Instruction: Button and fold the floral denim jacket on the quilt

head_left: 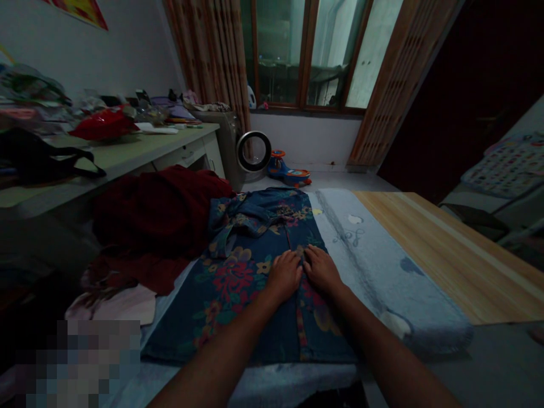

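Note:
A dark blue floral shirt (255, 283) lies spread out, front side up, with its collar end away from me and one sleeve folded over at the left. Both hands are at its front opening, about midway down. My left hand (285, 275) has its fingers bent and closed on the cloth beside the button strip. Close against it, my right hand (321, 271) grips the strip's other side, its fingertips almost meeting those of the left. My hands hide the bit of fabric between the fingertips.
Under the shirt is a light blue patterned blanket (352, 243), beside a wood-grain board (446, 249). Dark red cloth (157, 209) is heaped at the left, below a cluttered desk (127, 153). A washing machine with its round door (254, 152) open and a ride-on toy (289, 170) stand by the window.

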Action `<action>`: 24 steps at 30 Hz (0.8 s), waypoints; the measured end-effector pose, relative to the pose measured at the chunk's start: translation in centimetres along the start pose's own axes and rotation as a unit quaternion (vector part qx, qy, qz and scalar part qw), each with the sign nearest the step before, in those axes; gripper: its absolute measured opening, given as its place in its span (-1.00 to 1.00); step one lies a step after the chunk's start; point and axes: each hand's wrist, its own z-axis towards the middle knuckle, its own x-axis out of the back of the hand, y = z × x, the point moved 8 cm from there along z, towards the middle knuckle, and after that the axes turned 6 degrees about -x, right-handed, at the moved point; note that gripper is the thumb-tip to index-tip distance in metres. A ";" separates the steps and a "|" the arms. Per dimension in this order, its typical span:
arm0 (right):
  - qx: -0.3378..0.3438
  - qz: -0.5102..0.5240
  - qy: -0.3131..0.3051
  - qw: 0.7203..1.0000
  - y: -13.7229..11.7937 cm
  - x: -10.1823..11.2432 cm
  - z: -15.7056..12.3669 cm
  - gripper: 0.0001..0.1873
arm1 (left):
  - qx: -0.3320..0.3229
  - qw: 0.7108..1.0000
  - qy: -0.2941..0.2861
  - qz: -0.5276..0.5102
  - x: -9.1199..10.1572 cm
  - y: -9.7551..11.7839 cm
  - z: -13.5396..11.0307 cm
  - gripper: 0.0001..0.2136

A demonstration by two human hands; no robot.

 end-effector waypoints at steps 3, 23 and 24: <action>-0.047 -0.002 -0.029 0.998 0.5 1.0 2.1 -0.71 | -0.002 1.000 0.010 -0.011 -0.6 -0.6 -0.4 -0.74; -0.142 0.035 0.060 0.987 2.7 -2.0 9.9 -0.53 | 0.007 0.992 0.010 -0.125 0.4 -2.2 0.0 -0.77; -0.143 0.037 0.062 0.987 2.8 -1.9 10.0 -0.53 | 0.006 0.990 0.011 -0.137 0.5 -2.4 0.1 -0.77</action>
